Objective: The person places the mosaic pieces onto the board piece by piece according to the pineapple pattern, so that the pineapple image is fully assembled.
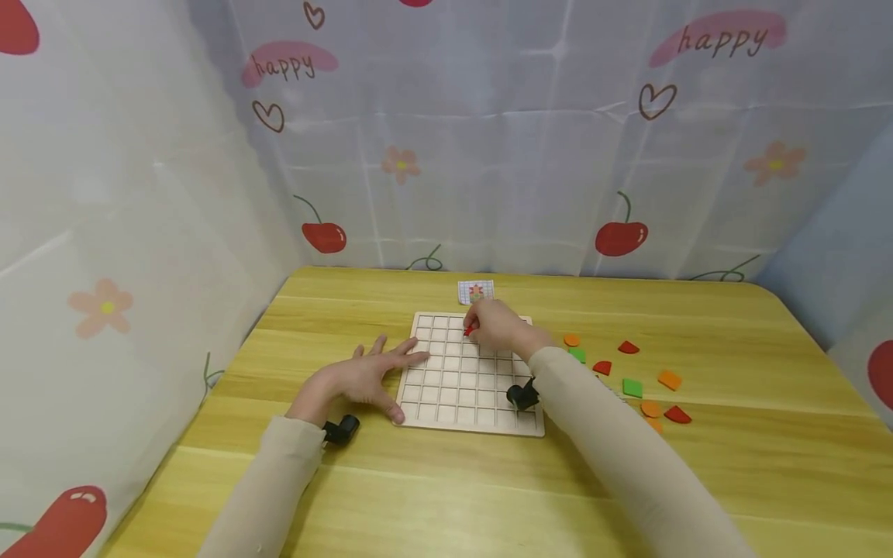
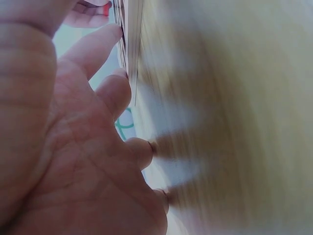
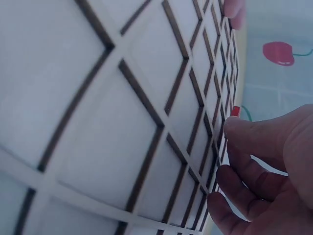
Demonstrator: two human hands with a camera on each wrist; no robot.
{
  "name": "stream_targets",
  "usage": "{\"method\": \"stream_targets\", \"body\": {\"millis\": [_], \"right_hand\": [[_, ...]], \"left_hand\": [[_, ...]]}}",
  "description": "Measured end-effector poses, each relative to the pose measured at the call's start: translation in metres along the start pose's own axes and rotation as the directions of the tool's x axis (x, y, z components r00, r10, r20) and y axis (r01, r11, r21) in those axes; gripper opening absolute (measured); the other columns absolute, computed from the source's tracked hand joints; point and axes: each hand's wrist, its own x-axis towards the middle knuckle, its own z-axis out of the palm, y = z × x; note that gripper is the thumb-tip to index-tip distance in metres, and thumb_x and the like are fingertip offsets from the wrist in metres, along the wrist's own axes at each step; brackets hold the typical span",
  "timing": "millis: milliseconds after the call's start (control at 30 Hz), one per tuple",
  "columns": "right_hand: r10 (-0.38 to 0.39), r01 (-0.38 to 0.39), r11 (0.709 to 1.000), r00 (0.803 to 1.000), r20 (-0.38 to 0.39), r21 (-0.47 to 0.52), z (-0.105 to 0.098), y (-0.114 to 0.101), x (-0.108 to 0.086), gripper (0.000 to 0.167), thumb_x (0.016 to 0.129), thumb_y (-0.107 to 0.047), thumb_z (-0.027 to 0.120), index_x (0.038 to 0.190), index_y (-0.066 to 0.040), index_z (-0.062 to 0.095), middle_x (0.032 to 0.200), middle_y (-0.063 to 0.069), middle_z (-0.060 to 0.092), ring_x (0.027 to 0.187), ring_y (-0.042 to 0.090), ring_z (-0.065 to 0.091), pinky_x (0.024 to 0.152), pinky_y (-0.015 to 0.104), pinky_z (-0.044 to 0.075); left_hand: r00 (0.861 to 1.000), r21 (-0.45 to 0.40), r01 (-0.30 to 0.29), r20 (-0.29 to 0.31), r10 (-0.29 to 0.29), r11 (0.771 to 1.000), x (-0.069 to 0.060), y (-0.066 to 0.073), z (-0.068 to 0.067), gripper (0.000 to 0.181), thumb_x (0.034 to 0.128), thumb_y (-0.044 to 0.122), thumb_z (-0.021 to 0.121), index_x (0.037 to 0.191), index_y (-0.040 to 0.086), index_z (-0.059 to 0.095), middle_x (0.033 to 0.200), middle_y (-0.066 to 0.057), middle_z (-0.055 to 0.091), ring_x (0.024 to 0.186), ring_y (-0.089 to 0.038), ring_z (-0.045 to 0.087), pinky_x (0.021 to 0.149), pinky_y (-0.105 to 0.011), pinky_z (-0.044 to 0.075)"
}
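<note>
Your right hand (image 1: pixel 497 326) pinches a red piece (image 1: pixel 468 331) at the far side of the gridded board (image 1: pixel 449 380); your left hand (image 1: pixel 364 377), spread, touches its left edge. Right on the tabletop (image 1: pixel 418 496) lie loose red, orange and green pieces (image 1: pixel 632 387); far, a card (image 1: pixel 467 290).

We see just part of the red piece (image 1: pixel 468 332); the right hand (image 1: pixel 498 326) hides the rest. At twelve o'clock from the board (image 1: pixel 467 429), the card (image 1: pixel 476 291) bears details too small for us. Between three and four, the right sleeve (image 1: pixel 621 442) partly covers an orange disc (image 1: pixel 653 424).
</note>
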Motion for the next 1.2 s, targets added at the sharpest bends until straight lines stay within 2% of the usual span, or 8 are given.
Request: {"method": "stream_targets", "body": {"millis": [167,467,767,933,1200], "right_hand": [[-0.007,0.008,0.999,1.000,0.011,-0.041,0.005,0.003,0.002,0.013,0.095,-0.004,0.067,0.107,-0.004,0.073,0.100,0.008,0.071,0.088,0.019,0.061,0.084,0.034,0.054],[-0.013,0.014,0.999,0.999,0.030,-0.031,0.006,0.004,0.001,0.010,0.097,-0.007,0.067,0.104,-0.008,0.075,0.098,0.005,0.072,0.084,0.018,0.059,0.081,0.033,0.052],[-0.054,0.055,0.997,0.998,0.019,-0.058,0.001,0.006,-0.005,0.022,0.100,-0.007,0.063,0.116,-0.009,0.078,0.111,0.005,0.075,0.092,0.018,0.062,0.087,0.036,0.053],[-0.065,0.064,0.996,0.998,-0.006,-0.061,-0.010,0.017,-0.018,0.026,0.101,-0.007,0.061,0.122,-0.010,0.075,0.120,0.007,0.075,0.100,0.021,0.066,0.090,0.039,0.055],[-0.063,0.061,0.993,0.998,-0.021,-0.101,-0.035,0.048,-0.049,0.021,0.098,-0.007,0.066,0.116,-0.006,0.077,0.117,0.010,0.076,0.103,0.025,0.067,0.093,0.045,0.056]], "left_hand": [[1.000,-0.011,0.008,0.005,-0.008,1.000,-0.001,0.001,0.000,0.109,0.0705,0.049,0.090,0.161,0.045,0.029,0.175,0.012,0.001,0.158,-0.041,-0.019,0.121,-0.070,-0.014],[1.000,-0.007,0.000,-0.001,0.000,1.000,-0.001,-0.002,0.002,0.109,0.0705,0.051,0.089,0.161,0.044,0.029,0.175,0.013,0.000,0.158,-0.041,-0.019,0.121,-0.070,-0.014],[1.000,-0.016,-0.012,-0.015,0.012,1.000,-0.003,-0.001,0.003,0.110,0.0703,0.050,0.090,0.162,0.042,0.030,0.175,0.010,0.002,0.158,-0.043,-0.019,0.120,-0.071,-0.014],[1.000,-0.017,-0.014,-0.014,0.013,1.000,-0.002,-0.001,0.003,0.108,0.0713,0.050,0.089,0.162,0.041,0.030,0.175,0.010,0.002,0.158,-0.042,-0.019,0.120,-0.071,-0.014],[1.000,-0.030,-0.017,-0.012,0.017,0.999,-0.001,-0.002,0.002,0.110,0.0702,0.048,0.090,0.161,0.043,0.029,0.175,0.011,0.000,0.158,-0.041,-0.020,0.121,-0.069,-0.016]]}}
